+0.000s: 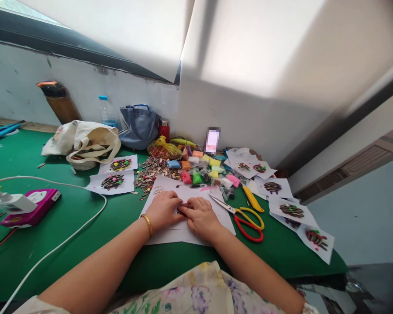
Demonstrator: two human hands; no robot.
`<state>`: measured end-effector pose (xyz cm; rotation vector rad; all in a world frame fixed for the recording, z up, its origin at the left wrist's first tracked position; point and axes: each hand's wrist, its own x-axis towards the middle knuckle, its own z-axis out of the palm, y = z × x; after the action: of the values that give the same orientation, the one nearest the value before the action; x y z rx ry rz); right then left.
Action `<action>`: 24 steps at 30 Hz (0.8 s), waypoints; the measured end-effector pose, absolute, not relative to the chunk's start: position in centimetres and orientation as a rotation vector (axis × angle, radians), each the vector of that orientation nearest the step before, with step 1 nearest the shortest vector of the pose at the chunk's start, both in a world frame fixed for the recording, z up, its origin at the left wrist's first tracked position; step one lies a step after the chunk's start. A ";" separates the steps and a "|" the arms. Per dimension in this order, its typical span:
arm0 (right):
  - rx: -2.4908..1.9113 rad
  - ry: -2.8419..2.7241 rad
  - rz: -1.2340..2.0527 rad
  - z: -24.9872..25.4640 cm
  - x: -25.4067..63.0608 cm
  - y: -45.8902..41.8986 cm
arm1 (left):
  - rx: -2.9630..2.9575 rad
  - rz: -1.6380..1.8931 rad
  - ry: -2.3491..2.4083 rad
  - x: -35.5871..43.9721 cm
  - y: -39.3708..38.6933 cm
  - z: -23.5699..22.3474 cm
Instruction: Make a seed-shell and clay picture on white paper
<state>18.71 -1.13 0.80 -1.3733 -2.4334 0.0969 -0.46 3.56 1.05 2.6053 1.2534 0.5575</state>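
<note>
Both hands meet over a stack of white paper on the green table. Between the fingertips is a small dark brown piece, probably modelling clay, mostly hidden by the fingers. My left hand, with a gold bangle at the wrist, has its fingers bent and closed against the piece's left side. My right hand presses on it from the right with curled fingers. A few striped sunflower seeds lie on the paper's upper left. Scissors with yellow and red handles rest at the paper's right edge, blades towards my right hand.
Behind the paper lie piled sunflower seeds and colourful clay packs. A yellow utility knife is at right, near cards with seed pictures. At left are a cloth bag, a purple power strip and a white cable.
</note>
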 end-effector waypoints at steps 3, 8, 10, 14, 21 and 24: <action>-1.370 -2.437 0.077 0.8 18.6 -1.2 | 2.593 0.556 1.255 -0.4 3.6 1.0; -1.343 -2.435 0.071 0.7 18.8 -1.1 | 2.595 0.552 1.259 -0.5 3.6 1.0; -1.339 -2.394 0.079 0.7 19.2 -1.1 | 2.594 0.555 1.244 -0.6 3.7 1.1; -1.316 -2.367 0.102 0.7 20.0 -1.2 | 2.590 0.528 1.198 -1.0 3.8 1.1; -1.283 -2.435 0.127 1.0 20.1 -1.7 | 2.595 0.475 1.155 -1.4 4.1 1.0; -1.246 -2.455 0.141 1.0 20.0 -1.8 | 2.599 0.460 1.143 -1.5 4.2 1.0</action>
<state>19.98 -1.81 1.02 -1.2463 -2.4550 0.1408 -1.54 4.20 1.03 2.5990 1.1427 0.4597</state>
